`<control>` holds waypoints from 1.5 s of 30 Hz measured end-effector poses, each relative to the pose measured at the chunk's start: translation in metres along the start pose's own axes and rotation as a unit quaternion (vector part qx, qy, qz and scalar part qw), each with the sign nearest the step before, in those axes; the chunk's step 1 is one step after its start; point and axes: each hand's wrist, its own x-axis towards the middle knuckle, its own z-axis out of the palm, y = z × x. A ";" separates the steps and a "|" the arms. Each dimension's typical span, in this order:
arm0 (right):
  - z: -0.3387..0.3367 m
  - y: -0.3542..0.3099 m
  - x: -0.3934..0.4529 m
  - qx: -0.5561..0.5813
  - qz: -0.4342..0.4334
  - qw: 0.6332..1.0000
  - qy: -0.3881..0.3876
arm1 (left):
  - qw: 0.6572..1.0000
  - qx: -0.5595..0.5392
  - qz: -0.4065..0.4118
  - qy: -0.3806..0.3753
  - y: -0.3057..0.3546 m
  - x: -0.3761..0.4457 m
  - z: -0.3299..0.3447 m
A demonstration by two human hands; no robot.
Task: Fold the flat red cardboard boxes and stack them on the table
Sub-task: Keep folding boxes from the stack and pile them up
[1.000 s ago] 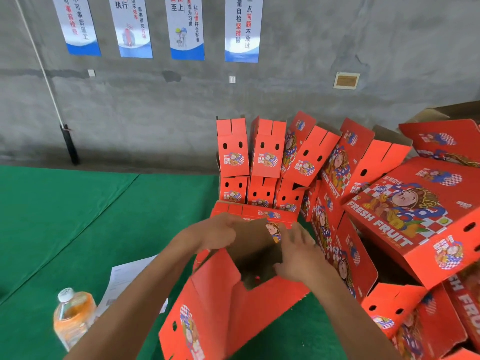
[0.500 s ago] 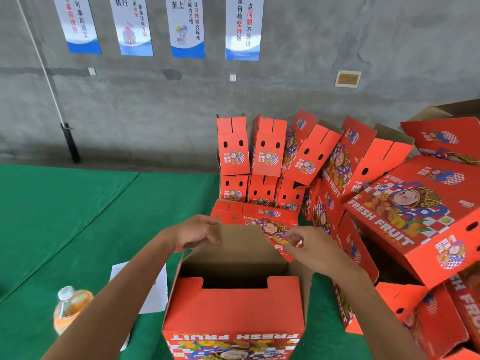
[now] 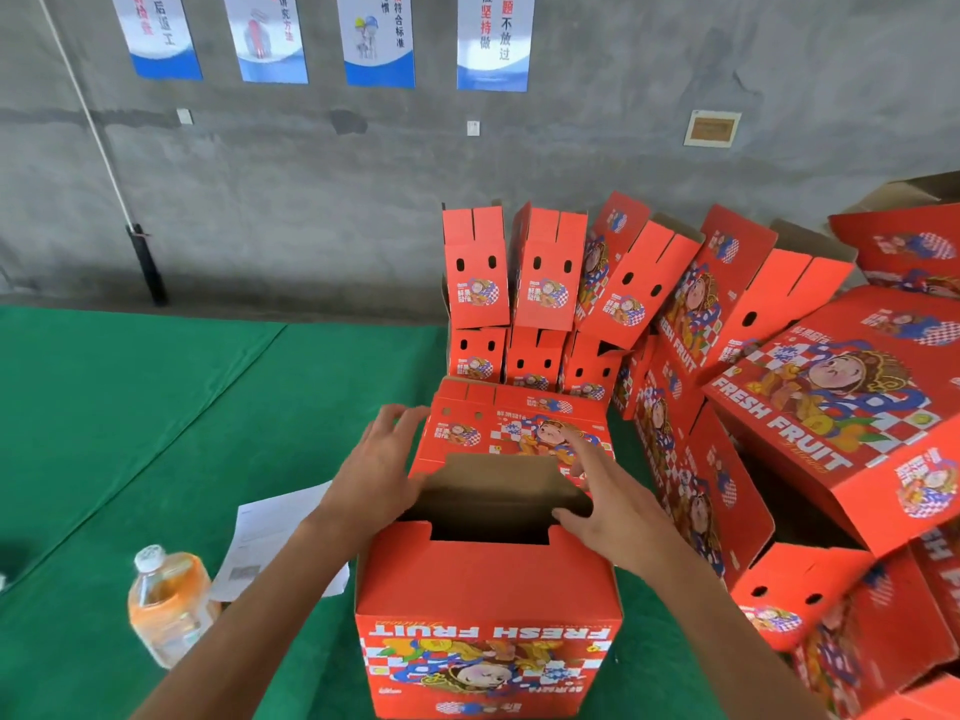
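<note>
A red FRESH FRUIT cardboard box (image 3: 488, 589) stands upright on the green table in front of me, its top partly open and its brown inside showing. My left hand (image 3: 376, 470) lies with spread fingers on the box's left top flap. My right hand (image 3: 608, 498) presses with straight fingers on the right top flap. Behind the box lies a pile of flat red boxes (image 3: 519, 423). Folded red boxes (image 3: 540, 283) stand stacked by the wall, and more (image 3: 841, 402) are heaped at the right.
A plastic bottle of orange drink (image 3: 166, 605) stands at the lower left beside white paper sheets (image 3: 275, 532). The green table cover (image 3: 156, 407) stretches to the left. A grey concrete wall with posters rises behind, with a black pole (image 3: 148, 262) leaning on it.
The box went from tilted and half-formed to upright with its printed side facing me. Both hands moved from the far flap onto the side top flaps and pushed them inward.
</note>
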 end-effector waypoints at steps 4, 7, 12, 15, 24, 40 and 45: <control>0.014 0.002 0.001 0.023 0.015 0.998 0.053 | 0.967 -0.226 -0.082 0.081 0.002 -0.015 0.013; 0.018 0.013 0.001 0.139 0.045 0.989 0.009 | 0.921 -0.362 -0.126 0.074 -0.011 -0.033 0.012; 0.020 0.022 -0.008 0.266 0.027 0.962 0.048 | 0.891 -0.407 -0.173 0.107 -0.029 -0.058 0.014; 0.023 0.023 -0.016 0.302 0.028 0.948 0.091 | 0.883 -0.417 -0.204 0.066 -0.032 -0.072 0.025; 0.028 0.014 -0.026 0.380 0.008 0.915 0.136 | 0.913 -0.348 -0.206 0.044 -0.029 -0.073 0.027; 0.048 0.018 -0.034 0.247 -0.015 0.969 0.025 | 0.989 -0.139 -0.034 -0.029 -0.016 -0.078 0.053; 0.047 0.016 -0.036 0.328 0.032 0.942 0.062 | 0.984 -0.164 -0.066 -0.009 -0.010 -0.073 0.051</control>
